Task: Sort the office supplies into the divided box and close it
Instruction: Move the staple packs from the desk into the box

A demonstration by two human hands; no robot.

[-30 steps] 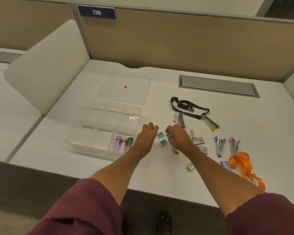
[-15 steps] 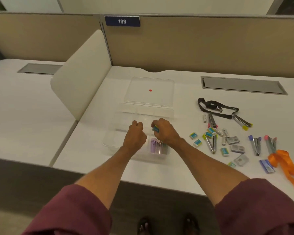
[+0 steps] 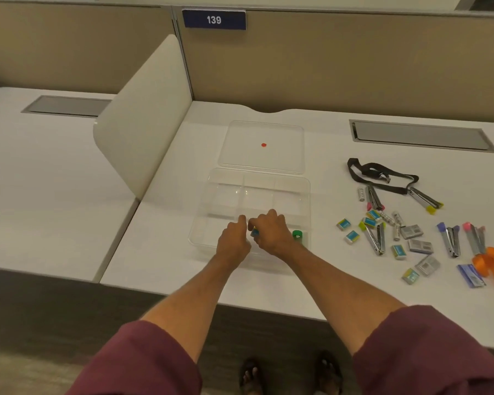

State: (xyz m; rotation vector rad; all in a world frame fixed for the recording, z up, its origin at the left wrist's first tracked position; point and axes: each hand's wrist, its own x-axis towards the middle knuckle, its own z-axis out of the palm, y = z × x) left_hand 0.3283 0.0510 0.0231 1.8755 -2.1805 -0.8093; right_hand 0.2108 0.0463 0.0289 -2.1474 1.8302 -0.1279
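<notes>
- Fingers of our left hand [image 3: 234, 241] are curling over the box [image 3: 228, 195]; we cannot tell whether they are holding anything.
- Our right hand [image 3: 272, 235] is pinching an eraser [image 3: 254, 232] above the near middle compartment, so we are judging the drop straight down.
- Green cap [image 3: 297, 234] is sitting just right; more erasers [image 3: 352, 237] and staplers [image 3: 378, 238] are lying well right, nearer our right hand.

"139" on blue partition sign [image 3: 214, 19]
</notes>
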